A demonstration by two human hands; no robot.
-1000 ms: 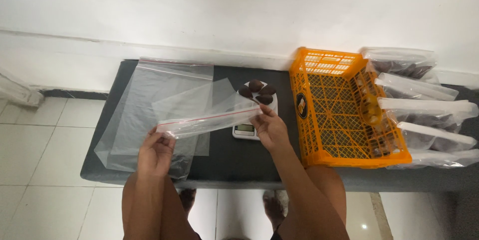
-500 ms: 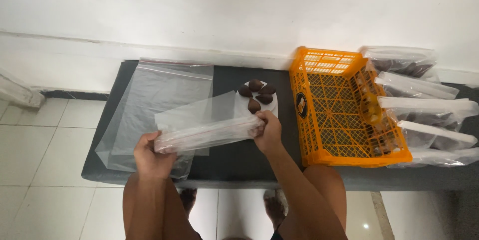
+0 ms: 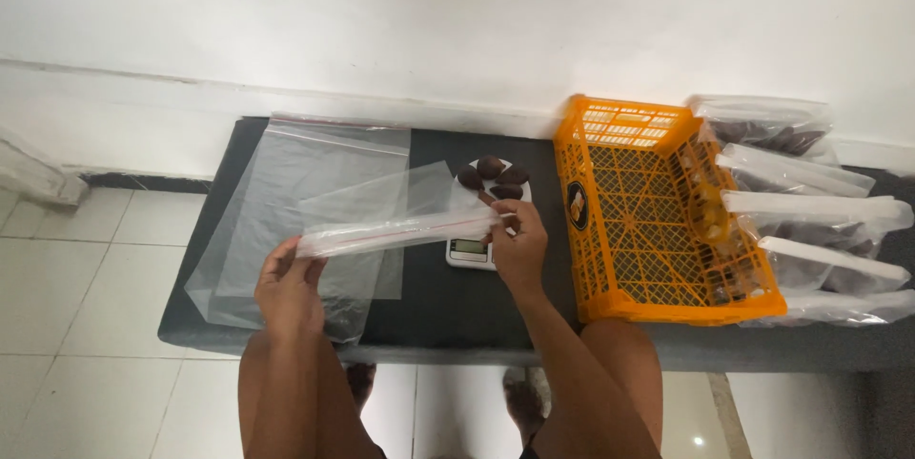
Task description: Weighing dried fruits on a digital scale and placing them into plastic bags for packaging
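I hold a clear zip-top plastic bag (image 3: 381, 206) stretched between both hands above a low dark table (image 3: 438, 297). My left hand (image 3: 286, 278) grips the bag's left end at the zip strip. My right hand (image 3: 519, 244) pinches the right end of the strip. Just behind the right hand stands a small white kitchen scale (image 3: 469, 251) with several dark brown oval pieces (image 3: 494, 176) piled on its plate. The bag's mouth faces me and its body hangs away toward the wall.
A stack of clear plastic bags (image 3: 286, 192) lies flat on the table's left part. An orange plastic crate (image 3: 658, 211) stands to the right of the scale. Several filled clear bags (image 3: 810, 202) lie at the far right. A white wall rises behind; tiled floor lies at the left.
Both hands have lifted the bag a little and pulled it tauter. The scale's front, covered half a second ago, shows below the bag again.
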